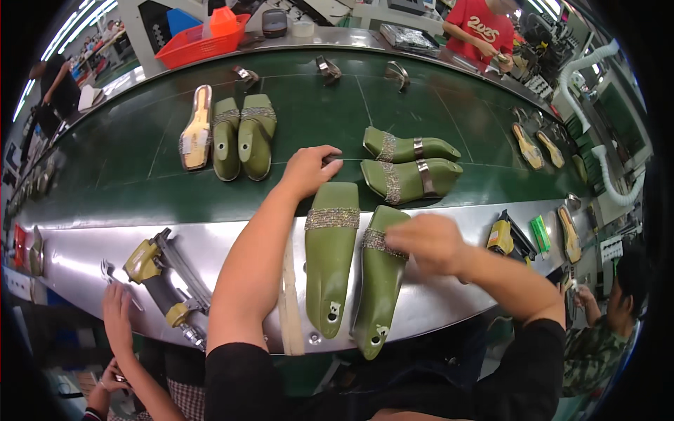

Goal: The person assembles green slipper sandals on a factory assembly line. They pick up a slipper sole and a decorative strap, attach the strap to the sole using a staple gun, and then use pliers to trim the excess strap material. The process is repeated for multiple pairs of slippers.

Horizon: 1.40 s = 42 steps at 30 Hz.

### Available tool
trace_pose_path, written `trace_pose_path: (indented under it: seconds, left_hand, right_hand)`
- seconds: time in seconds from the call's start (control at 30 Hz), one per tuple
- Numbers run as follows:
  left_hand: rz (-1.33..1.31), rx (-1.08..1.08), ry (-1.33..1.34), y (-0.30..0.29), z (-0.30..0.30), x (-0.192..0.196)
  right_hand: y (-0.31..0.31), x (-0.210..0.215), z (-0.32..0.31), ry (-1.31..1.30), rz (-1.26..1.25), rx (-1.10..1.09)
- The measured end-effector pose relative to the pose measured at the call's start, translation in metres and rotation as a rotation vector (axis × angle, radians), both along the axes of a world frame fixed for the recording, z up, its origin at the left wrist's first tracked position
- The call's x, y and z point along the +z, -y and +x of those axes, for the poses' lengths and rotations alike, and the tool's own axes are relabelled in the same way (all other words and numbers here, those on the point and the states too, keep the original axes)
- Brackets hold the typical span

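Two green shoe lasts lie toes-away on the metal ledge before me, the left last [330, 263] and the right last [375, 288], each with a glittering band across it. My right hand [432, 242], smeared by motion, is curled at the band of the right last; whether its fingers grip anything is hidden. My left hand [309, 172] reaches past the left last onto the green belt [316, 112]. Its thumb and forefinger are apart, with a small dark patch between them that I cannot identify. Beyond my right hand, a pair of banded lasts [414, 179] with dark metallic straps lies sideways.
A nail gun [165, 281] lies left on the ledge, beside a co-worker's hand [118, 309]; another nail gun [507, 235] lies right. Upright lasts [242, 140] and a sandal sole [196, 130] sit left on the belt. Loose straps [328, 69] lie farther back. Another person [484, 31] works opposite.
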<state>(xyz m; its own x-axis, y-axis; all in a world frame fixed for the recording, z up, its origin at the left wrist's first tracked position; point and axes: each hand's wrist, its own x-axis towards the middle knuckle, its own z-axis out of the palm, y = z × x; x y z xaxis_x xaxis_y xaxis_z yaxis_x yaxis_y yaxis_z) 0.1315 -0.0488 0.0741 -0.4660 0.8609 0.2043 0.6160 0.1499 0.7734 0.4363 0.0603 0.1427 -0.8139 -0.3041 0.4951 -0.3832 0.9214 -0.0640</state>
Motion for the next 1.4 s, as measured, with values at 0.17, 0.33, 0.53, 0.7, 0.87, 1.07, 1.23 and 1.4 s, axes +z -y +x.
trace_pose_path:
  seconds: [0.17,0.33,0.53,0.7,0.87,1.07,1.23,1.4]
  left_hand:
    - [-0.009,0.04,-0.022,0.001,0.0,0.007]
    - [-0.023,0.107,0.009,0.001,-0.003,0.002]
    - [-0.024,0.073,-0.054,-0.016,0.002,-0.004]
    - [-0.075,0.084,-0.03,-0.017,0.005,0.002]
    - [-0.054,0.091,-0.049,-0.016,-0.001,-0.004]
    - [-0.072,0.067,-0.047,-0.028,0.004,0.001]
    - [-0.09,0.115,-0.03,-0.018,0.001,-0.006]
    - [-0.049,0.077,-0.091,-0.029,0.0,-0.008]
  right_hand:
    - [-0.094,0.041,-0.165,-0.087,-0.258,-0.193]
    - [-0.163,0.02,-0.333,0.243,-0.448,-0.444]
    - [-0.205,-0.076,-0.418,0.437,-0.261,-0.749]
    - [-0.21,-0.1,-0.403,0.378,-0.266,-0.687]
    - [-0.229,-0.023,-0.39,-0.289,-0.42,-0.846]
    - [-0.374,-0.021,-0.301,-0.092,-0.403,-1.205]
    - [-0.382,-0.064,-0.312,0.294,-0.724,-1.008]
    - [-0.415,-0.083,-0.297,0.508,-0.431,-0.819]
